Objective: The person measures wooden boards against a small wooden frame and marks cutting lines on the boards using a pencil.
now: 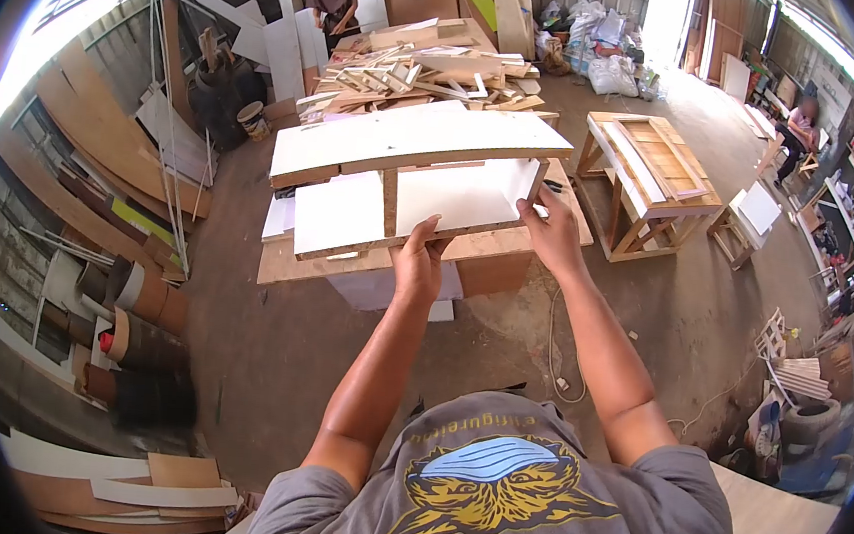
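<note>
A white-faced wooden cabinet frame (458,197) is held tilted in front of me, over the workbench. It has a long upper board (422,144), a lower board with raw brown edges, and a short divider (389,202) between them. My left hand (418,258) is closed on the near edge of the lower board, thumb on top and fingers underneath. At the frame's right end, my right hand (554,227) grips the corner by the end piece. The fingers' undersides are partly hidden. Below the frame shows the workbench top (287,264).
Behind the frame lies a heap of wood offcuts (412,75), with a person (334,4) beyond. A wooden table (645,174) stands to the right, near a small stool (747,217). Another person (796,135) sits far right. A cable (553,352) lies on the floor.
</note>
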The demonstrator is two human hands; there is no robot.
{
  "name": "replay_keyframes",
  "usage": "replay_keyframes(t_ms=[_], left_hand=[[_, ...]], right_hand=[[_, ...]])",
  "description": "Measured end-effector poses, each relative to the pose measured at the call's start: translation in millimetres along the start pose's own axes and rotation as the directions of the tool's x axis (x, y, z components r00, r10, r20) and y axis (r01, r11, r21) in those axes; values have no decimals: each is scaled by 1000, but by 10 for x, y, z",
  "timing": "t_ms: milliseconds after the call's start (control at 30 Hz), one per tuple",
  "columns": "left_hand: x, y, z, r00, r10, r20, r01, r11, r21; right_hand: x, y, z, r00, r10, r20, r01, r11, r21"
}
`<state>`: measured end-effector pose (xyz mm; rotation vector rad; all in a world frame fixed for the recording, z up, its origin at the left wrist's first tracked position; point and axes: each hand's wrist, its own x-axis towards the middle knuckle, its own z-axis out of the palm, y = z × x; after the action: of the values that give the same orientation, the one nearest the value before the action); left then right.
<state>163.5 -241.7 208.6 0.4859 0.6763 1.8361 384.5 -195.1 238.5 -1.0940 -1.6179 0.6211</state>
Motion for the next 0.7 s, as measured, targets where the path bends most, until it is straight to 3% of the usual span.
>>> replay_keyframes(t_ms=[100, 300, 700], left_hand=[[-102, 121, 119, 998, 39, 58, -41, 999, 36], [-119, 236, 101, 993, -17, 118, 17, 1000, 2], [-98, 376, 213, 995, -96, -30, 96, 995, 11]], right_hand=[[-26, -47, -22, 999, 20, -36, -21, 999, -35], [-93, -292, -95, 999, 5, -51, -11, 992, -124], [-1, -427, -152, 998, -9, -55, 3, 995, -103]])
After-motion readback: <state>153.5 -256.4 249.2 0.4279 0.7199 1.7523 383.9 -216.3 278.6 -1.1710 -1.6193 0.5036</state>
